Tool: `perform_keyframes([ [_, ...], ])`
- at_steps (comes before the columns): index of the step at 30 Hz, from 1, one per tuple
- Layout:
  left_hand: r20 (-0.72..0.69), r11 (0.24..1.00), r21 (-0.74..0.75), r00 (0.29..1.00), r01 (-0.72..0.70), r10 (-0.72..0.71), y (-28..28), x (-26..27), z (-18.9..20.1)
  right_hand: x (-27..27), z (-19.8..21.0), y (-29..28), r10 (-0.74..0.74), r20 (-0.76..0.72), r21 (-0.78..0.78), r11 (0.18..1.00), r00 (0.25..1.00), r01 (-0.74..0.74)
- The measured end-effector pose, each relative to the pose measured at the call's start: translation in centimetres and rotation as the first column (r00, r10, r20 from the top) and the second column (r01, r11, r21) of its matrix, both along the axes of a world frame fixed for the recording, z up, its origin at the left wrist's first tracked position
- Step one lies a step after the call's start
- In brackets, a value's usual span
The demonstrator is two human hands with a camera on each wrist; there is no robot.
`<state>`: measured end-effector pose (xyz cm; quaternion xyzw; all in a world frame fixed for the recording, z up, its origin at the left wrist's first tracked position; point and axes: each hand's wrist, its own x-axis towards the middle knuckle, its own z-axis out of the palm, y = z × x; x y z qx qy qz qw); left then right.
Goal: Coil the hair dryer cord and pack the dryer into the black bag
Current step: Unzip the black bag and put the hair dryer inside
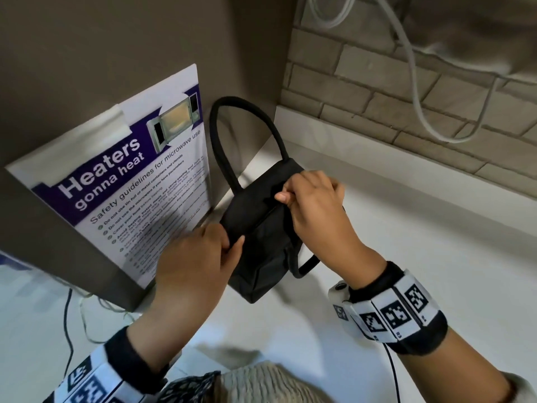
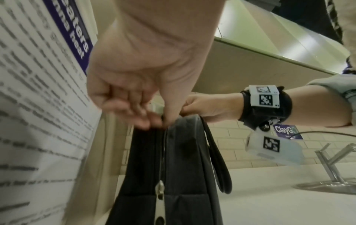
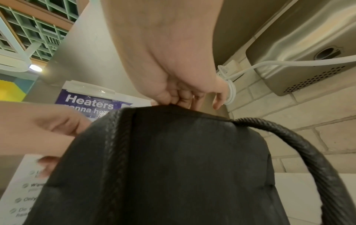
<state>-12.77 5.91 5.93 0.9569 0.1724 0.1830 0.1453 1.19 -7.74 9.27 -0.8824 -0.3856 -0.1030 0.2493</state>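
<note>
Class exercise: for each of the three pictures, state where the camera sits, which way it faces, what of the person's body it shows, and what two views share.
Head: above, facing down at the black bag on the counter; both forearms, left hand, right hand.
Left wrist: low by the bag's zipper, facing up; left palm, right wristband.
Right wrist: beside the bag, facing up; right hand gripping the top edge.
Shared: all three show the Heaters poster.

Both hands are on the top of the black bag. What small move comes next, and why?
Probably pull the zipper tab along its track: both the left hand and right hand pinch the black bag at its top edge, and no dryer is visible outside it.
</note>
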Motion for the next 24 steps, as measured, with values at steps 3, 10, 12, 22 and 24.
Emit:
perform_keyframes([
  [3, -0.448, 0.997, 0.022, 0.891, -0.07, 0.072, 0.2, -0.5, -1.4, -0.3, 0.0, 0.1, -0.024, 0.004, 0.003, 1.0, 1.0, 0.024],
  [10, -0.398, 0.535, -0.793, 0.912, -0.291, -0.095, 1.4, 1.1, -5.3, -1.1, 0.2, 0.0, 0.1, -0.134, 0.102, 0.991, 0.986, -0.087],
  [12, -0.328, 0.405, -0.872, 0.943, -0.276, -0.064, 1.4, 1.2, -4.9, -1.0, 0.2, -0.3, 0.158, -0.191, 0.147, 0.98, 0.969, -0.131],
  [22, -0.304, 0.315, -0.915, 0.945, -0.253, -0.123, 2.6, 2.4, -4.0, -0.5, 0.2, -1.0, 0.213, -0.266, 0.132, 0.974, 0.94, -0.183],
  [24, -0.315, 0.42, -0.875, 0.941, -0.239, -0.121, 3.1, 2.5, -3.4, -0.4, 0.1, -1.2, 0.198, -0.277, 0.138, 0.977, 0.94, -0.165],
])
